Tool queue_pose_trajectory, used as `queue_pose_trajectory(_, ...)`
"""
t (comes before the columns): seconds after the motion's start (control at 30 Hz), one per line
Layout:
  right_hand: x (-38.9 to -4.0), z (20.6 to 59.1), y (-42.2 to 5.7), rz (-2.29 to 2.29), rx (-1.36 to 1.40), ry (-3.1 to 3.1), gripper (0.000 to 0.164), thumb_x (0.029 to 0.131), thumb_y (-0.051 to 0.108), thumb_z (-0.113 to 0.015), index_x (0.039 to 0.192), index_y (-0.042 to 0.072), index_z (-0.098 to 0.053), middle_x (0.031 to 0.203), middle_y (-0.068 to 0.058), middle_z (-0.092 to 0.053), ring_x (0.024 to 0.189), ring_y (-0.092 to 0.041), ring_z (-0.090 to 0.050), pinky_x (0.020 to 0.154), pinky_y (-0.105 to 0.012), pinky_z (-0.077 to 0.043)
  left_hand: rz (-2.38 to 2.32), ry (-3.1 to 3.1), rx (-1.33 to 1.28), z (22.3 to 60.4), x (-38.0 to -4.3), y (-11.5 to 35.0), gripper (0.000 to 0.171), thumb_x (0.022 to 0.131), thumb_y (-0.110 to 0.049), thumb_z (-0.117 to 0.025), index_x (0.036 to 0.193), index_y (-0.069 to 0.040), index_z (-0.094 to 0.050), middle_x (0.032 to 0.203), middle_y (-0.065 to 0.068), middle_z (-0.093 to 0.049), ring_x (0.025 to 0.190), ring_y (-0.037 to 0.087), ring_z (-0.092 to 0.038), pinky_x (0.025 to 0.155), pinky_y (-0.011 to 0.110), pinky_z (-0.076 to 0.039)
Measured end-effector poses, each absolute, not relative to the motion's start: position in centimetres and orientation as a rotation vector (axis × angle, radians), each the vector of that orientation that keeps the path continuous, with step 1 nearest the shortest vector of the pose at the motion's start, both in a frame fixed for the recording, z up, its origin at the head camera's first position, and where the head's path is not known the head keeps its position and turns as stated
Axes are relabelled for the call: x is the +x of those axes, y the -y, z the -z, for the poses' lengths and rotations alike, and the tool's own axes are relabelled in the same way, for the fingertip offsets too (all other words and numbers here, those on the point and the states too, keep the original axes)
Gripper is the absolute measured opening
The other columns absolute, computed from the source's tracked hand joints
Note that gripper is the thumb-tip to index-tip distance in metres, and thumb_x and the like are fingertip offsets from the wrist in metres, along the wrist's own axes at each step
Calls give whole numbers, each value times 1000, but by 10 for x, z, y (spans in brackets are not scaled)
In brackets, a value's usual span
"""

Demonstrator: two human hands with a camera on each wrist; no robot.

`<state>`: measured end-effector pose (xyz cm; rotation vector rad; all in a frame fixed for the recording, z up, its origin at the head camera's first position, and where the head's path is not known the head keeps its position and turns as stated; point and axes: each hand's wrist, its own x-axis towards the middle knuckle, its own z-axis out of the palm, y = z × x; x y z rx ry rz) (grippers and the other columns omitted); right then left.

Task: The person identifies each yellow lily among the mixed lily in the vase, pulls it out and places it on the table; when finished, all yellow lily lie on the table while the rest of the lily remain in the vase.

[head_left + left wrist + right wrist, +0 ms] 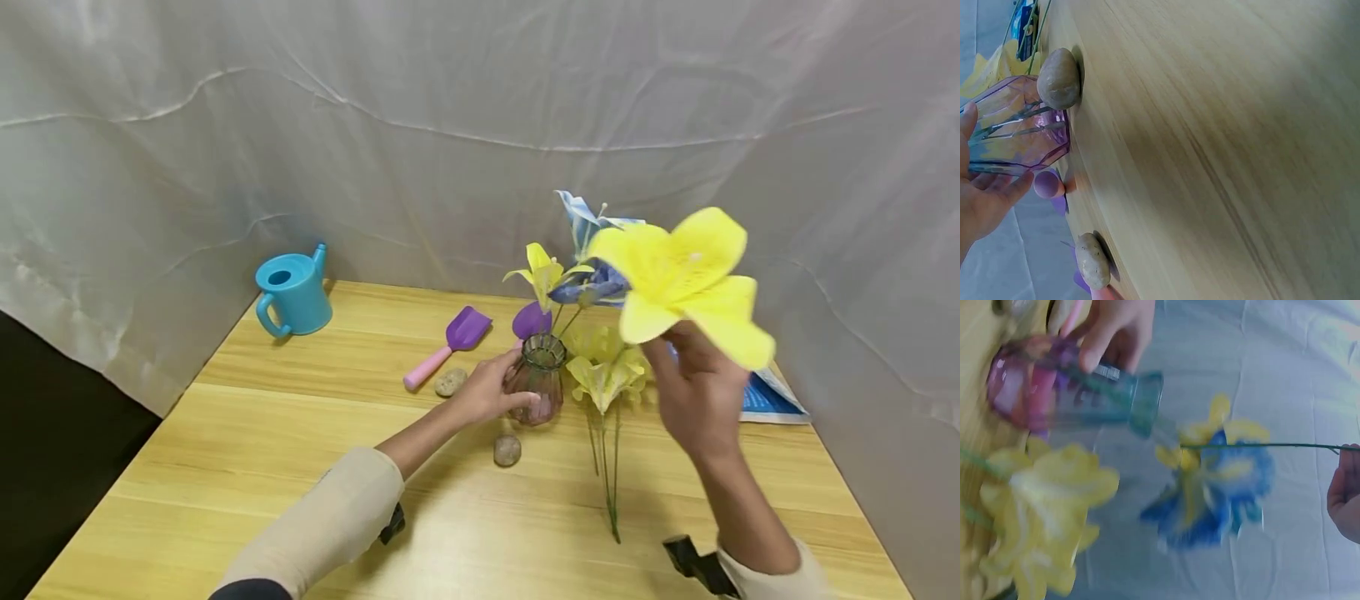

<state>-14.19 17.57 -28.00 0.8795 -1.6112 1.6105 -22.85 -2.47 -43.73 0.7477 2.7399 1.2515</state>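
Note:
My left hand [486, 390] grips the ribbed glass vase [542, 385] from its left side, the thumb across its front. The vase stands upright, pinkish below and greenish at the neck. From its mouth rise a yellow flower [545, 277] and blue flowers [592, 285]. Raised to the right of the vase, my right hand [701, 404] pinches the stem [1272, 445] of a large yellow artificial lily [678, 279]. The right wrist view shows the stem's free end near the vase mouth. More yellow flowers [604, 382] lie on the table, right of the vase.
A blue watering can [296, 296] stands at the back left. Behind the vase are a purple toy shovel [468, 330] with a pink handle and another purple tool [531, 320]. Two stones [507, 451] lie near the vase. A blue packet [772, 396] is at the right edge.

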Motion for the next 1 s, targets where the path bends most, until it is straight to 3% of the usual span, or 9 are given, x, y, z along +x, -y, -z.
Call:
queue_pose_trajectory(0.1, -137, 292, -203, -1607, 798, 1634, 8, 76, -20, -53, 83, -22, -55, 80, -15, -63, 74, -17, -60, 67, -19, -46, -1228, -2733, 731, 436, -228, 27, 85, 73, -46, -65, 140, -14, -22, 73, 6, -48, 52, 9, -39, 50, 24, -39)
queue_pose_trajectory(0.23, -132, 316, -235, -1621, 556, 1768, 9, 76, -19, -53, 84, -22, -54, 78, -12, -64, 71, -13, -60, 64, -17, -46, -1198, -2751, 728, 433, -229, 31, 90, 74, -46, -64, 140, -7, -17, 81, 5, -49, 54, 9, -40, 57, 23, -41)
queue_pose_trajectory(0.4, -126, 351, -258, -1458, 137, 2218, 14, 82, 3, -60, 90, -8, -60, 78, -6, -63, 67, -5, -58, 59, -14, -45, -1184, -2777, 741, 431, -229, 31, 90, 74, -46, -65, 140, -6, -19, 98, 4, -53, 61, 11, -44, 67, 24, -42)
queue_pose_trajectory(0.53, -135, 392, -278, -1275, 81, 2535, 22, 84, 22, -60, 94, 3, -62, 80, -8, -64, 69, -10, -61, 58, -21, -48, -1184, -2778, 755, 431, -229, 29, 89, 74, -47, -64, 140, -9, -19, 108, 4, -53, 65, 11, -45, 70, 24, -42)
queue_pose_trajectory(0.63, -154, 438, -295, -1209, 136, 2636, 24, 83, 33, -59, 92, 11, -63, 78, -3, -65, 66, -14, -62, 50, -28, -48, -1189, -2776, 756, 431, -229, 29, 89, 74, -47, -64, 140, -9, -19, 107, 5, -53, 66, 12, -46, 68, 24, -42)
queue_pose_trajectory(0.77, -175, 479, -306, -1165, 143, 2709, 24, 81, 41, -59, 89, 18, -63, 71, 5, -64, 59, -10, -60, 40, -28, -43, -1189, -2779, 730, 432, -229, 29, 89, 73, -46, -65, 140, -7, -20, 113, 7, -52, 75, 13, -49, 71, 26, -43)
queue_pose_trajectory(0.9, -171, 460, -289, -1245, 88, 2781, 26, 83, 33, -60, 89, 8, -63, 69, -3, -64, 60, -17, -60, 45, -31, -47, -1192, -2785, 723, 434, -228, 27, 89, 73, -46, -66, 139, -7, -21, 118, 10, -51, 82, 13, -49, 75, 26, -43)
queue_pose_trajectory(1.0, -164, 440, -276, -1263, 63, 2838, 22, 84, 21, -59, 89, 0, -62, 68, -7, -64, 62, -21, -61, 49, -31, -48, -1198, -2772, 739, 435, -227, 25, 88, 73, -46, -66, 139, -6, -22, 101, 7, -54, 73, 12, -47, 68, 24, -44)
